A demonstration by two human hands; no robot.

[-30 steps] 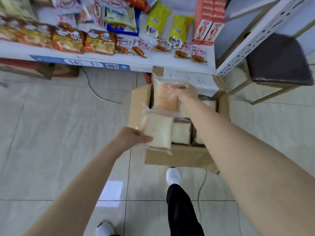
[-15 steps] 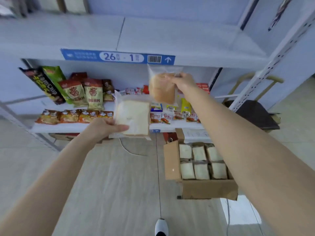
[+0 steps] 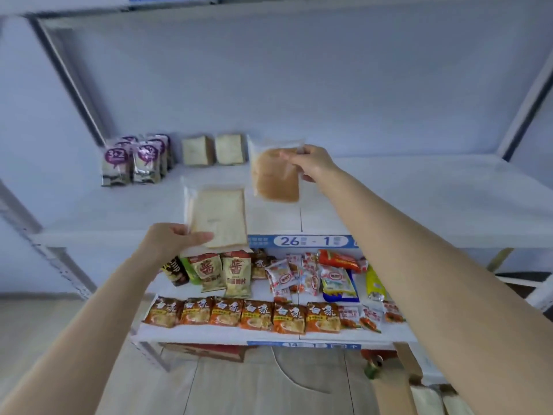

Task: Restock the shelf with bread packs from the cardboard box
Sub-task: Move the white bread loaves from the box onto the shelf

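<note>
— How far along is the restock?

— Partway, I'd judge. Nearest, the cardboard box [image 3: 395, 381] sits low and right of the blue 26-1 label [image 3: 311, 241]. Only a flap shows, so I cannot tell what remains inside. Two packs are in hand over the shelf [image 3: 449, 190]. Farthest, above and left of the label, two bread packs [image 3: 197, 150] already stand at the back, just beside purple snack packs [image 3: 131, 163].

— So the two in hand are left to place?

— Yes, neither is set down yet, by the look of it.

— Where do they lie against the fingers?

— The left hand [image 3: 173, 244], just left of the label, grips the white bread pack [image 3: 220, 218] at its near left corner, thumb on top and fingers curled beneath. The pack stretches away from them, nearly flat. Farther in, above the label, the right hand [image 3: 311, 164] pinches the brown bread pack [image 3: 275, 175] by its upper right edge, and it hangs below and left of the fingertips.
</note>
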